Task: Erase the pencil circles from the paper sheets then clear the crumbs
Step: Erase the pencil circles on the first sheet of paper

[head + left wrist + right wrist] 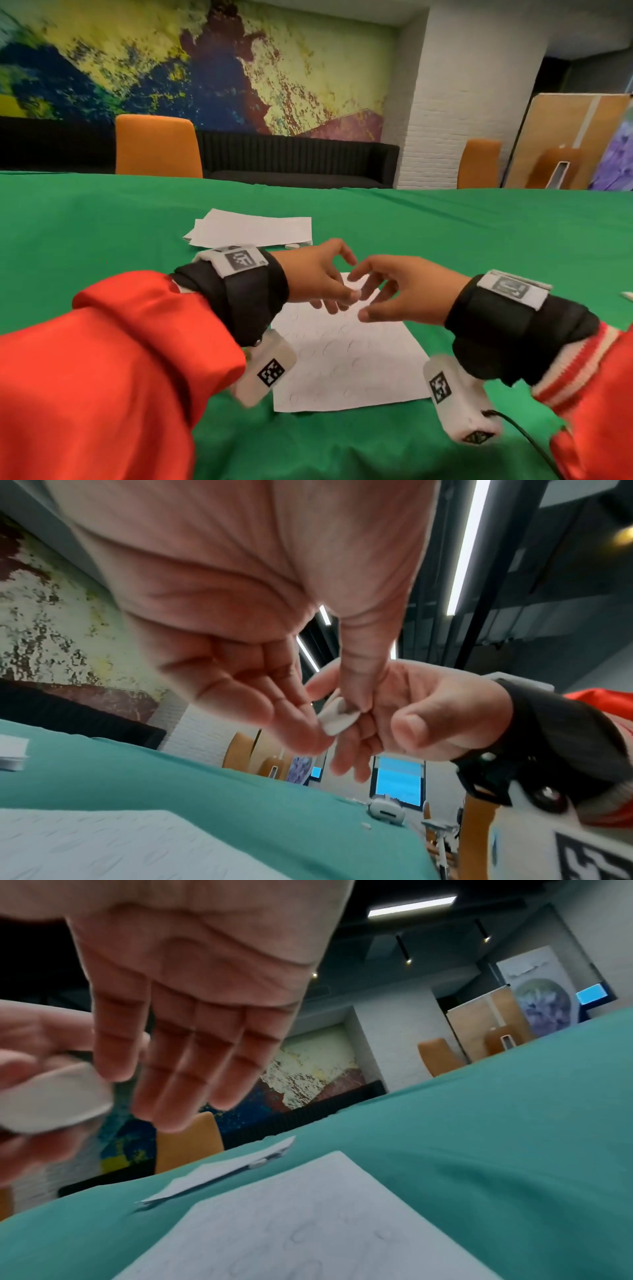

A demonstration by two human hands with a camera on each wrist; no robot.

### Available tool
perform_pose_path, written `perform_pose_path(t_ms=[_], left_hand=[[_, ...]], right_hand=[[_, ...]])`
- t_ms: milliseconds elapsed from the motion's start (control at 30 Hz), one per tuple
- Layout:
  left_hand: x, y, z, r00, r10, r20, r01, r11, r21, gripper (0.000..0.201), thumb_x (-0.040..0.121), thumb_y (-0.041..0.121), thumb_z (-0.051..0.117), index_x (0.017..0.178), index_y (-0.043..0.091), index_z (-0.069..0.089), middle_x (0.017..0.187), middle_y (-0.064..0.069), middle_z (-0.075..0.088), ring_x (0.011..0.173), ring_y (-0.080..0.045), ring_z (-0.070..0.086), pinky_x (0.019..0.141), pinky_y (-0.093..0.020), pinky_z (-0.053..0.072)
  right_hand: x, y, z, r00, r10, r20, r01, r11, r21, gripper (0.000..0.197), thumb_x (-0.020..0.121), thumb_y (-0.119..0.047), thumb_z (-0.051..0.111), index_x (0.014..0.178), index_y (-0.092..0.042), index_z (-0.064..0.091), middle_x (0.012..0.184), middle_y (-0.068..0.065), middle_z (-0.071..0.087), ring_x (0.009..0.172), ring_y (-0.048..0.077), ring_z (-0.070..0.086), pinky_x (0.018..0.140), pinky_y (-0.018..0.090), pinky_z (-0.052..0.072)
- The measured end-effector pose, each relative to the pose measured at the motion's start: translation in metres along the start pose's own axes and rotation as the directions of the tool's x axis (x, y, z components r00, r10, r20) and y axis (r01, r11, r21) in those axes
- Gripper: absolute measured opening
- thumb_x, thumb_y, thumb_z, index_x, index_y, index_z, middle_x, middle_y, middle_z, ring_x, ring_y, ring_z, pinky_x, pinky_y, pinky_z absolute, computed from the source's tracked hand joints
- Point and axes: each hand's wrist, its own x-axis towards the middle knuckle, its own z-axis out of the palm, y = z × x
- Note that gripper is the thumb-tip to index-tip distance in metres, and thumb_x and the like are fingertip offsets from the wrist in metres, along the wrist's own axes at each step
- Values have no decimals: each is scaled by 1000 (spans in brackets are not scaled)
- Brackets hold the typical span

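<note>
Eraser [337,716] mid-handover: left hand [322,274] fingers pinch it, right hand [394,291] fingers released. Fumble risks drop onto circled sheet [346,356], worktop [102,222].

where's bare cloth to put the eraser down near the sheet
Bare green cloth lies right of the circle-marked white sheet, and left of it up to the white paper stack. Crowded above the sheet's far end, where both hands meet.
</note>
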Motion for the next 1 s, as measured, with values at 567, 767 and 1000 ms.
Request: perform_pose_path(t_ms=[567,767,1000], left_hand=[[-48,-29,11,882,-312,354,-14,732,681,60,75,43,76,127,38,47,137,10,43,123,-12,45,101,-28,37],[-51,-28,24,892,-214,398,-149,691,707,56,70,47,78,117,34,49,128,12,45,112,-13,49,88,-29,43],[-56,-33,23,925,-164,342,-118,732,671,21,78,33,71,96,26,62,108,9,60,98,-11,56,88,-31,49]], right_hand=[[-6,40,5,992,103,-73,-113,981,-158,18,81,-32,69,75,-33,52,86,-13,64,76,4,57,68,17,44],[-10,40,5,990,107,-88,-121,978,-170,17,81,-31,69,77,-33,53,82,-15,61,72,2,55,63,14,42],[-13,34,6,987,129,-94,-145,973,-181,14,82,-32,68,81,-31,55,82,-13,61,71,3,54,64,16,42]])
